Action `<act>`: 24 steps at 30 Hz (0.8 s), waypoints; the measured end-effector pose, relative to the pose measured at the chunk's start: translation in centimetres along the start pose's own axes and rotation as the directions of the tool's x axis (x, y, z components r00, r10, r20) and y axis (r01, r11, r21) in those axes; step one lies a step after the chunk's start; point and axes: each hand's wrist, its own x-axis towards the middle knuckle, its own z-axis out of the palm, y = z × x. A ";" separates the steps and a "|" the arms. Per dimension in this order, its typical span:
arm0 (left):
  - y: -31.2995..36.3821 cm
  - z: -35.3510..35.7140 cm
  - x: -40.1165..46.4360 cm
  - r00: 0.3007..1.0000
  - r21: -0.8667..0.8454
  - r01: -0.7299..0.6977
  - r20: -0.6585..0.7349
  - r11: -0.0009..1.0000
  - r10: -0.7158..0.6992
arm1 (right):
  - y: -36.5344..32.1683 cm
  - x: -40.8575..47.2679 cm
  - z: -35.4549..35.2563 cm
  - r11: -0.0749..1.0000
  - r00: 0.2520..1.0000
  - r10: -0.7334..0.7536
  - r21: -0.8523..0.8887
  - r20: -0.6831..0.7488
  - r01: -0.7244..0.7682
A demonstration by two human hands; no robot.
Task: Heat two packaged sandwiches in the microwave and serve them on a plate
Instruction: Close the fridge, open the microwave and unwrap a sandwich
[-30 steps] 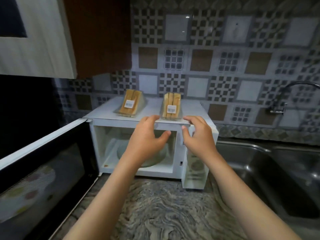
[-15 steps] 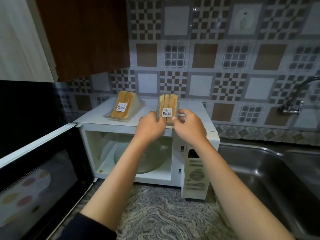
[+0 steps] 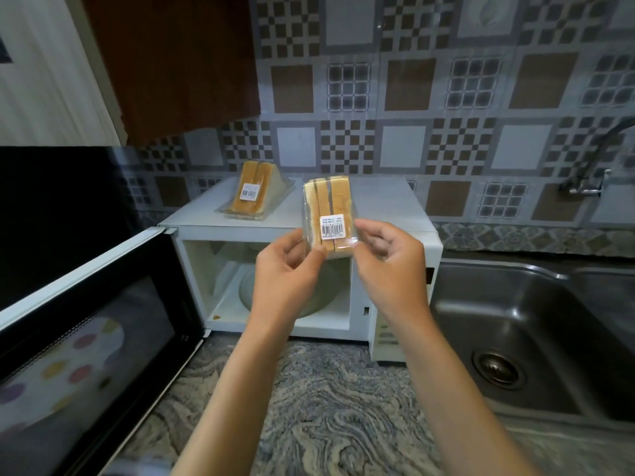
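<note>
Both hands (image 3: 343, 269) grasp a clear-wrapped, barcode-labelled packaged sandwich (image 3: 328, 214) by its lower corners

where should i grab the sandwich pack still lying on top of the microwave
Take the second sandwich pack by its two long sloping side faces, near the wide lower end, coming from the front and above. It lies as a wedge on the microwave top, label up and facing you, with open space on both sides. Both hands are now busy with the held pack.
</note>
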 end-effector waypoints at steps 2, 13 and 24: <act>-0.3 -0.8 -2.5 1.000 -0.016 -0.009 0.006 1.000 0.009 | -0.4 -2.4 -0.5 0.999 0.999 -0.037 0.036 0.031 0.036; -6.8 -4.3 -12.0 0.982 0.020 0.189 -0.018 0.982 -0.189 | 4.9 -13.2 -1.7 0.992 0.972 0.080 0.073 0.223 -0.098; -17.6 -2.6 -14.6 0.905 0.149 0.409 0.058 0.900 -0.421 | 15.4 -17.8 -2.5 0.915 0.876 0.381 -0.261 0.297 -0.309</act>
